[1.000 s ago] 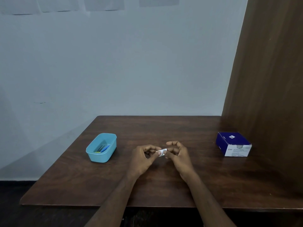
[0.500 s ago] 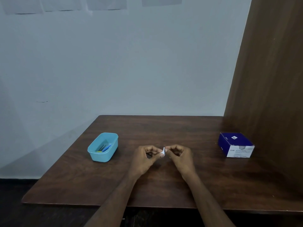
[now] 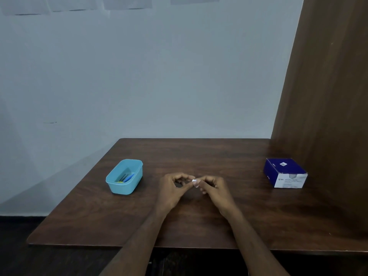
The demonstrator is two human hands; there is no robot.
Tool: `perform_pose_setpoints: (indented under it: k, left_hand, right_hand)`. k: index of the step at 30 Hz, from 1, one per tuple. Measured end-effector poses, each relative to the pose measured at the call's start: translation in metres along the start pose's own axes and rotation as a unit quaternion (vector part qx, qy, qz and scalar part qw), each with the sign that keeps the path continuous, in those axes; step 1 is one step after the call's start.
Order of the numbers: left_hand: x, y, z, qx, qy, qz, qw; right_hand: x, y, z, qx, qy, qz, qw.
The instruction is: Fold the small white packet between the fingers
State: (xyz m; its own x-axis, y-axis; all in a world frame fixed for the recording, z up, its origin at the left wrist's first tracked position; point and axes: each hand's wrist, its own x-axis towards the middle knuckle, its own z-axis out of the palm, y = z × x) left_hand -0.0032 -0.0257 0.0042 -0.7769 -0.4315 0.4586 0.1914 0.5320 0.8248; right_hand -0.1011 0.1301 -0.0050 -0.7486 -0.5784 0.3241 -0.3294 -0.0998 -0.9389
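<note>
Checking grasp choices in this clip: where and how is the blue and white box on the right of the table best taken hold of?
Probably by its two long side faces, coming down from above. The blue and white box lies flat on the table with its top free. The wooden panel stands close on its right, so a sideways approach from there looks cramped.

Left hand [image 3: 171, 189] & right hand [image 3: 214, 189] meet mid brown wooden desk [image 3: 199, 156], small white packet [image 3: 194, 180] btwn them. Light-blue plastic tub [image 3: 124, 177] left of left hand; dark-blue cardboard box [image 3: 284, 172] well right of right hand.
</note>
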Motion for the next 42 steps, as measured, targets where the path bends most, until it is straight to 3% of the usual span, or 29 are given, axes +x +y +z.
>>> perform_pose_setpoints:
  k: [6,14,20,26,29,32,34,42]
  left_hand:
    - [-0.001,0.000,-0.002,-0.007,-0.009,-0.009,1.000]
    - [-0.002,-0.001,0.002,0.007,-0.010,-0.006,1.000]
    - [0.000,-0.007,0.003,0.025,0.010,-0.027,0.999]
    - [-0.003,-0.003,0.003,0.040,-0.018,-0.028,0.999]
    - [-0.003,-0.004,0.003,0.128,-0.017,0.005,0.992]
    - [-0.005,0.000,0.004,0.312,-0.037,0.063,0.947]
    - [-0.006,0.003,0.009,0.370,-0.072,0.075,0.923]
    - [0.000,-0.003,0.017,0.438,-0.121,-0.037,0.890]
  right_hand:
    - [0.002,0.008,-0.002,-0.006,0.005,0.002,1.000]
    - [0.001,0.009,-0.003,-0.159,0.004,-0.025,0.987]
    - [0.002,0.003,0.002,-0.147,0.010,-0.006,0.989]
    - [-0.001,0.001,0.001,-0.143,0.037,0.018,0.989]
    - [0.000,0.003,0.002,-0.158,0.054,0.022,0.986]
    - [0.002,0.004,0.001,-0.152,0.084,0.034,0.984]
    - [0.004,0.002,0.002,-0.143,0.088,0.042,0.985]
    - [-0.016,-0.009,-0.008,-0.222,0.139,0.032,0.965]
